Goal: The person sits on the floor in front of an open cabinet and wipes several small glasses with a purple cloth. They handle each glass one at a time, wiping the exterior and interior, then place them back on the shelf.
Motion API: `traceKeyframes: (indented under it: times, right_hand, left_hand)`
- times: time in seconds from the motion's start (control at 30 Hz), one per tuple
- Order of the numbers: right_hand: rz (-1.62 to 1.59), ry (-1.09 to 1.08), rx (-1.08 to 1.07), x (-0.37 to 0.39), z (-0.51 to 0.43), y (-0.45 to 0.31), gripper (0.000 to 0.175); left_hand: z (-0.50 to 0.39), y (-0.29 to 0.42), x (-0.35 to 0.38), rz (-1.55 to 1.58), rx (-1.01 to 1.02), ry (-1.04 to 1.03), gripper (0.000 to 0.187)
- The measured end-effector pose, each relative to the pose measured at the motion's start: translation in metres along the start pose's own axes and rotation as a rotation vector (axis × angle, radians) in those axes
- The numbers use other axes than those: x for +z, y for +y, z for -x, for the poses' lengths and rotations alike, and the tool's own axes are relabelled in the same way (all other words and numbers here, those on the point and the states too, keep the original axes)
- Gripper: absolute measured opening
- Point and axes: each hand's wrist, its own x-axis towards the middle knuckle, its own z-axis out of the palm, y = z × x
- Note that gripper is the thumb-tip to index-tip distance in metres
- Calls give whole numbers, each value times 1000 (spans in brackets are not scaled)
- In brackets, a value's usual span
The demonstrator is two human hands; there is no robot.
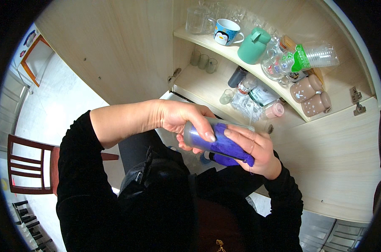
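Observation:
A clear drinking glass (197,142) lies tilted on its side between my hands, in front of the open cabinet. My left hand (190,118) grips it near its base, thumb across the near wall. My right hand (259,148) is at the mouth of the glass, holding a purple cloth (220,143). Part of the cloth shows through the wall, bunched inside the glass, and the fingers appear to reach in with it. Another purple piece (225,160) hangs below the glass; whether it belongs to the same cloth I cannot tell.
On the upper cabinet shelf (206,44) stand a penguin mug (226,33), a green jug (254,45), a plastic bottle (300,58) and two brown cups (306,88). Small glasses (203,61) and a pink-lidded container (274,111) occupy the lower one. Open doors (124,47) flank me; a wooden chair (29,163) stands left.

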Motion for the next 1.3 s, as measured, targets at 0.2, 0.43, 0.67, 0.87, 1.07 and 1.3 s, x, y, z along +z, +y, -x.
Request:
traceKeyframes:
  times: [0.2, 0.43, 0.67, 0.87, 1.07, 1.3]
  right_hand:
    - [-252, -21, 265, 3, 7, 1, 56]
    - [-866, 43, 893, 18, 22, 13, 52]
    - [-477, 177, 428, 3, 17, 14, 43]
    - [-149, 30, 31, -19, -3, 2, 47]
    - [-427, 86, 191, -4, 9, 15, 45]
    - [-619, 179, 596, 19, 16, 7, 42]
  left_hand:
    - [6, 13, 20, -343, 94, 281, 43]
    - [-6, 2, 41, -1536, 358, 779, 53]
    - [1, 21, 30, -1071, 506, 541, 65]
    - [10, 34, 28, -285, 48, 105, 62]
    - [-1, 12, 40, -646, 263, 353, 56]
    - [-6, 3, 43, -1525, 382, 787, 66]
